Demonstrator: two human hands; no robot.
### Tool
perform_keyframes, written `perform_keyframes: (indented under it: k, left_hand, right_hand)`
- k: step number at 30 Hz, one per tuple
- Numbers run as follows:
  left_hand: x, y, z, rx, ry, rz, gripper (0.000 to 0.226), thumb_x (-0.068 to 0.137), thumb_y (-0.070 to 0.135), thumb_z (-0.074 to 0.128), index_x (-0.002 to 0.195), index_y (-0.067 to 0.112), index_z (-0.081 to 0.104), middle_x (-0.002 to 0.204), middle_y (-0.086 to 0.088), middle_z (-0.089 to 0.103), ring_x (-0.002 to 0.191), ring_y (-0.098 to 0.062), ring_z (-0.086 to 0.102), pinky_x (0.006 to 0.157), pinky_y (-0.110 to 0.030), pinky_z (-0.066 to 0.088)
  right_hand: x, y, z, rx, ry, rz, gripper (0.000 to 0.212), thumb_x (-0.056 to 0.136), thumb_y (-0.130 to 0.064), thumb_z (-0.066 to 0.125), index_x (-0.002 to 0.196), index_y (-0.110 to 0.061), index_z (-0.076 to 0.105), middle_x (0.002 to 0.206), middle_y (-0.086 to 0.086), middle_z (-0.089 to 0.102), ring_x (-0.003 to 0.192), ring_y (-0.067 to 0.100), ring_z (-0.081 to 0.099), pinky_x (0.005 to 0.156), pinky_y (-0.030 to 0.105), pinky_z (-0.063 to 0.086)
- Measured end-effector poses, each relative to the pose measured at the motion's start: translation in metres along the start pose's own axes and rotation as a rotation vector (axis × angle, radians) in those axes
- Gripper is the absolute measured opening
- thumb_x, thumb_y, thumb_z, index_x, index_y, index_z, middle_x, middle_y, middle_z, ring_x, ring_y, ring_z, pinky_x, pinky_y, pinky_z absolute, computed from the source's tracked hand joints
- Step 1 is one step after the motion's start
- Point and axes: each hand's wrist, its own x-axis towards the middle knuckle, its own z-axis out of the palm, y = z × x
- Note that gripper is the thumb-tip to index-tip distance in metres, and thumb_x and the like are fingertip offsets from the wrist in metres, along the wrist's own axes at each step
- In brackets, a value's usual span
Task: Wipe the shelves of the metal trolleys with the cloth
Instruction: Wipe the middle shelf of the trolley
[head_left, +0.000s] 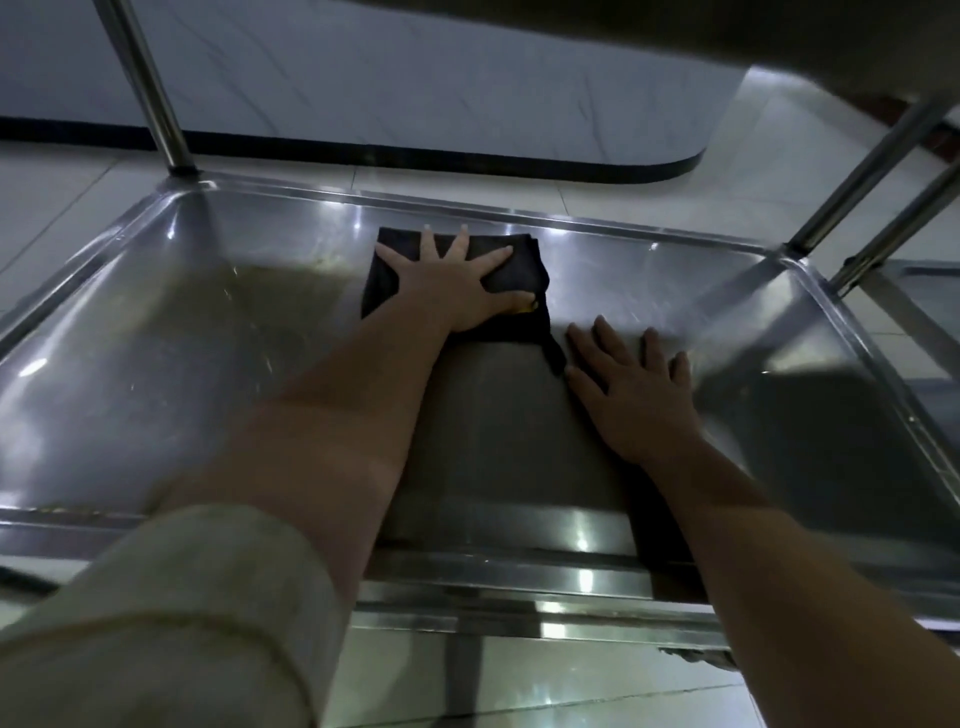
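left hand (451, 283) splayed flat, right hand (631, 387) flat

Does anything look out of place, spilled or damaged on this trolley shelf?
Nothing spilled or damaged. The shelf has a brownish patch left of the cloth, stain or reflection, unclear. A small yellow bit shows by the thumb of the left hand on the cloth; what it is cannot be told.

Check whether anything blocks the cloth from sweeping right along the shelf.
Only the right hand, flat on the shelf beside the near right corner of the cloth. The left hand presses the cloth; farther back, its path right looks bare.
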Motion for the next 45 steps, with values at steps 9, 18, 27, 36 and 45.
perform_keyframes:
  k: [9,18,27,36,45]
  left_hand:
    - [-0.063,-0.012,0.006,0.012,-0.044,0.1,0.084,0.075,0.092,0.02,0.149,0.058,-0.001,0.165,0.006,-0.011,0.149,-0.036,-0.015,0.102,-0.081,-0.009]
    - [-0.227,-0.059,0.031,0.021,-0.076,0.102,0.085,0.052,0.101,-0.007,0.13,0.073,-0.026,0.157,0.019,-0.03,0.146,-0.024,-0.029,0.107,-0.073,-0.015]
    - [-0.233,-0.056,0.032,-0.019,-0.025,0.099,0.08,0.066,0.097,0.011,0.135,0.071,-0.019,0.16,0.017,-0.023,0.147,-0.025,-0.026,0.106,-0.073,-0.016]
    - [-0.127,-0.106,0.013,-0.047,-0.023,-0.033,0.084,0.07,0.094,0.024,0.145,0.064,-0.001,0.164,0.013,-0.008,0.15,-0.029,-0.012,0.107,-0.076,-0.009]
    - [-0.025,-0.108,-0.003,-0.001,0.033,-0.033,0.085,0.072,0.095,0.02,0.148,0.06,0.001,0.166,0.005,0.0,0.15,-0.037,-0.003,0.103,-0.08,-0.003]
  right_hand:
    - [-0.003,0.0,-0.003,0.03,-0.01,-0.004,0.056,0.099,-0.06,0.021,0.152,-0.051,0.006,0.164,-0.016,0.0,0.15,0.036,-0.004,0.118,0.057,-0.001]
    - [-0.01,-0.007,-0.007,0.023,-0.02,0.017,0.056,0.099,-0.06,0.02,0.153,-0.05,0.006,0.164,-0.014,-0.001,0.15,0.037,-0.005,0.117,0.059,-0.004]
    - [0.011,-0.108,-0.008,0.031,-0.067,-0.106,0.058,0.1,-0.06,0.017,0.153,-0.046,0.0,0.164,-0.012,-0.008,0.148,0.04,-0.013,0.112,0.07,-0.005]
    - [0.011,-0.109,0.005,-0.013,-0.024,-0.063,0.058,0.098,-0.064,0.01,0.152,-0.049,-0.003,0.164,-0.015,-0.007,0.148,0.041,-0.009,0.113,0.068,-0.004]
    - [0.014,-0.106,0.008,-0.019,0.009,-0.051,0.056,0.098,-0.064,0.009,0.151,-0.052,-0.002,0.164,-0.016,-0.007,0.149,0.039,-0.008,0.114,0.067,-0.004]
